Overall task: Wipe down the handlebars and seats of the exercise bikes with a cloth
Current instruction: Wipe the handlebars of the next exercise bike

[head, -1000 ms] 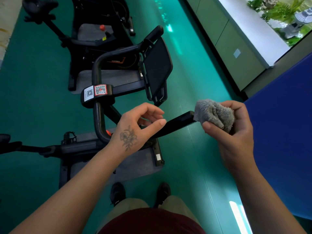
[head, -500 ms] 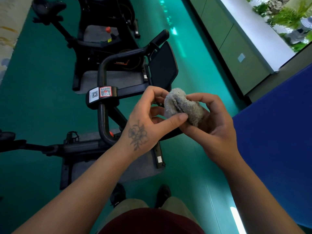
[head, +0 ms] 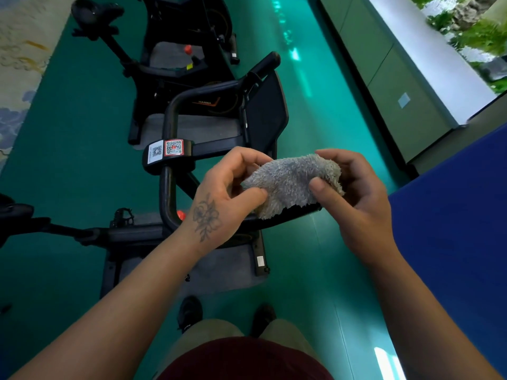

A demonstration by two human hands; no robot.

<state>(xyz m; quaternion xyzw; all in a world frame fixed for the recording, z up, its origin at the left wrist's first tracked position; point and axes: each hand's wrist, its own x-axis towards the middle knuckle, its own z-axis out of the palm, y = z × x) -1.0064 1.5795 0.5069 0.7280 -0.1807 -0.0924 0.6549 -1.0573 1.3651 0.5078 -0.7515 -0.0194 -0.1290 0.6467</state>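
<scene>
A second ago only the right hand (head: 359,198) held the cloth (head: 293,185) – now the left hand (head: 225,196) pinches it too, spreading it flat just above the near handlebar (head: 299,211), ready for more wiping

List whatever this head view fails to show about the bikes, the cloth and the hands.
- Near handlebar grip: mostly hidden behind the grey cloth and both hands.
- Left hand and right hand: fingers partly hidden behind the cloth.
- QR stickers: too small to read.
- Near bike's seat: cut off by the left edge.
</scene>
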